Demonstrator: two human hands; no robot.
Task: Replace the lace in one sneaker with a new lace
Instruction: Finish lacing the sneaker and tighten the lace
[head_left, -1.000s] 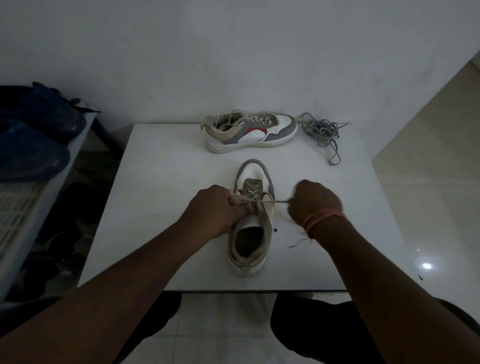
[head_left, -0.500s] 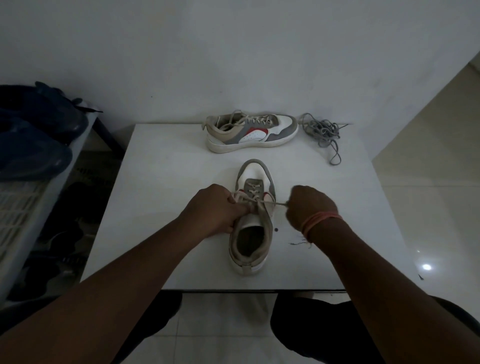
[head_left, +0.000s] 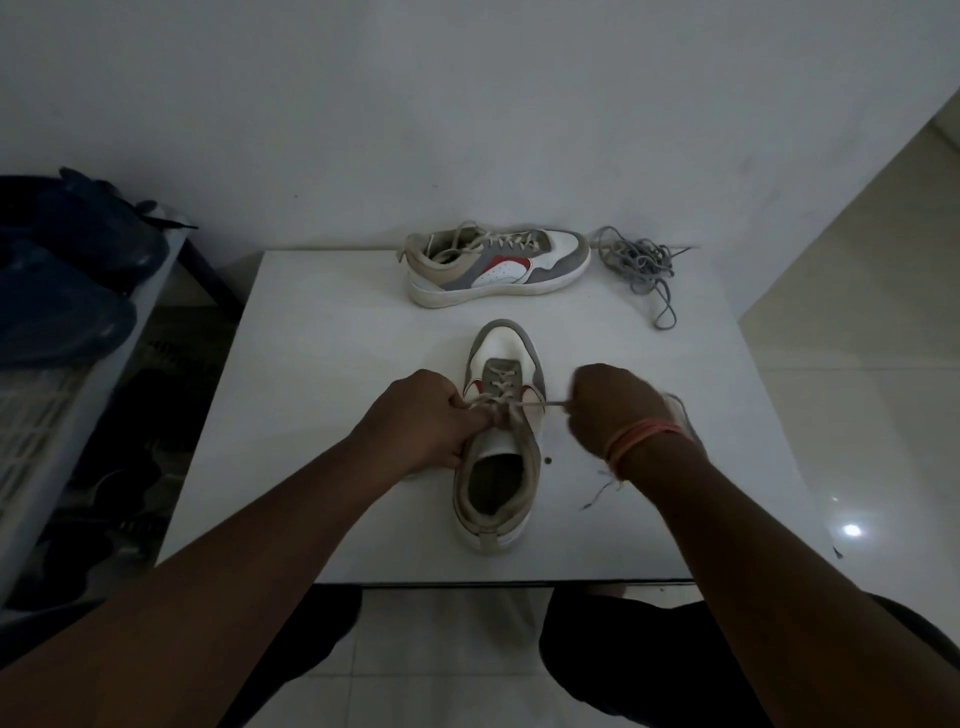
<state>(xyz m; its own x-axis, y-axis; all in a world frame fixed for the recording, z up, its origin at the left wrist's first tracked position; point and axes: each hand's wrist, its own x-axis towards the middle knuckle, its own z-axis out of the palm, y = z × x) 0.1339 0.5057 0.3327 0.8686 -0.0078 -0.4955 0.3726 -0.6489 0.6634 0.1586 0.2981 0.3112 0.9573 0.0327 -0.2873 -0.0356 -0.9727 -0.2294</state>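
Note:
A white, grey and beige sneaker (head_left: 501, 467) stands on the white table (head_left: 322, 364), toe pointing away from me. Its beige lace (head_left: 545, 405) runs taut from the upper eyelets out to the right. My left hand (head_left: 421, 415) grips the sneaker's left side at the eyelets, fingers curled over the laces. My right hand (head_left: 613, 410) pinches the beige lace and holds it stretched sideways, an orange band around its wrist. A tangled grey lace (head_left: 641, 265) lies at the table's far right.
The second sneaker (head_left: 496, 265) lies sideways along the table's far edge against the wall. A shelf with dark blue bags (head_left: 62, 280) stands at the left. Glossy tiled floor (head_left: 857, 467) lies to the right. My knees are below the table's near edge.
My right hand has drawn the beige lace a little further right and up again after easing inward. My left hand stays on the sneaker's eyelets.

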